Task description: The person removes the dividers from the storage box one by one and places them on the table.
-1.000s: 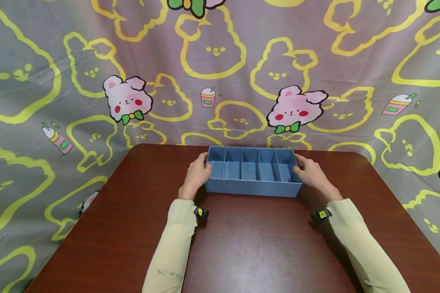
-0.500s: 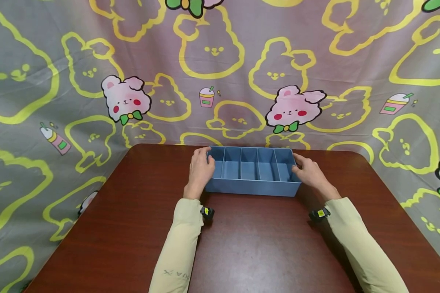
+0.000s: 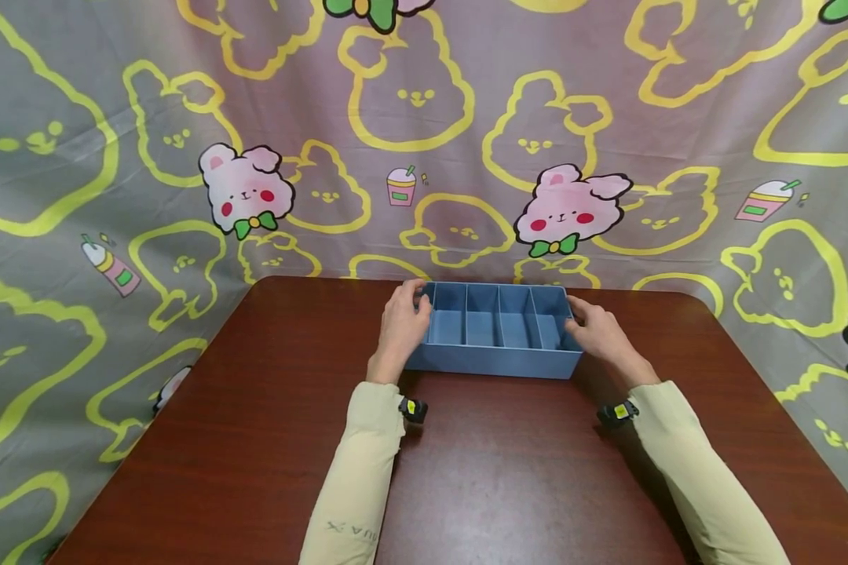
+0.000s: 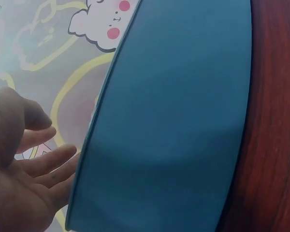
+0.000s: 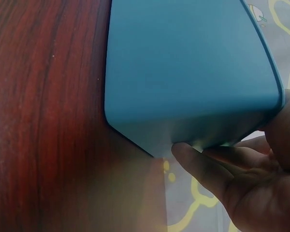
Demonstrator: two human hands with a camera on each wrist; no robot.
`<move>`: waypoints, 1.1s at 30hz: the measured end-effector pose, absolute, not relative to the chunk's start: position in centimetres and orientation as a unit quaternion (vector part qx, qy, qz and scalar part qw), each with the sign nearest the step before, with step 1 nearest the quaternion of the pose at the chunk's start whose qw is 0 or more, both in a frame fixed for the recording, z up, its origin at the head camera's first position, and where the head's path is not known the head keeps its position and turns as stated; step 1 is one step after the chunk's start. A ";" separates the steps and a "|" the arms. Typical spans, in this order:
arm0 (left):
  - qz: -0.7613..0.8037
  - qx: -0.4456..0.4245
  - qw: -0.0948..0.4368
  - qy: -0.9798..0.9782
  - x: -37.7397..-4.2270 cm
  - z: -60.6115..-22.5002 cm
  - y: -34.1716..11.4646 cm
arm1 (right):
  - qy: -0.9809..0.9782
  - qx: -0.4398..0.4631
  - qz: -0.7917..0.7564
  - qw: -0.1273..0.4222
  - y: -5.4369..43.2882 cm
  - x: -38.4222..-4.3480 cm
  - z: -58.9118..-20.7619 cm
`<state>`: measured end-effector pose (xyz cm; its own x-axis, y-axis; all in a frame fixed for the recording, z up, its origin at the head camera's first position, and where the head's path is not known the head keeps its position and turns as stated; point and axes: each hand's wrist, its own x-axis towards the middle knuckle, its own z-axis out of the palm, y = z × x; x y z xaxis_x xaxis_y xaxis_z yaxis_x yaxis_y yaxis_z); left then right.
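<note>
A blue plastic divider box [image 3: 495, 362] with several compartments in a row stands on the table, long side toward me. My right hand [image 3: 601, 333] grips its right end, thumb over the rim and fingers against the outer end wall, as the right wrist view shows on the box's end [image 5: 188, 63]. Over the left end hovers my left hand [image 3: 400, 322], fingers loosely bent and holding nothing; it hides the leftmost compartment. In the left wrist view that hand [image 4: 19, 174] appears beside the upper rim of the box's long wall [image 4: 164, 96].
The dark red-brown wooden table [image 3: 254, 439] reaches back to a grey curtain [image 3: 438, 71] printed with cartoon bears and rabbits. Small black wrist cameras sit on both cuffs. The box is near the table's far edge.
My left hand has come off the box's left end and shifted to the right, over the leftmost compartment. The right hand and the box stay in place.
</note>
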<state>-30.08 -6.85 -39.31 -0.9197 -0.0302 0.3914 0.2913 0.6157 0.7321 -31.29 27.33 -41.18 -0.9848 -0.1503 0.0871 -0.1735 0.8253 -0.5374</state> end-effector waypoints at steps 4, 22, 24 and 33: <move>-0.436 -0.075 0.172 -0.880 -30.0 -39.4 -6.6 | -0.954 0.085 0.287 0.020 27.3 -31.3 -41.2; -0.392 -0.077 0.157 -0.903 -30.5 -40.7 -6.0 | -0.953 0.082 0.292 0.018 27.4 -31.2 -41.1; -0.382 -0.079 0.153 -0.908 -30.4 -40.7 -5.9 | -0.952 0.082 0.295 0.017 27.4 -31.1 -41.1; -0.362 -0.071 0.122 -0.921 -30.3 -40.6 -5.7 | -0.950 0.084 0.299 0.010 27.2 -31.1 -41.3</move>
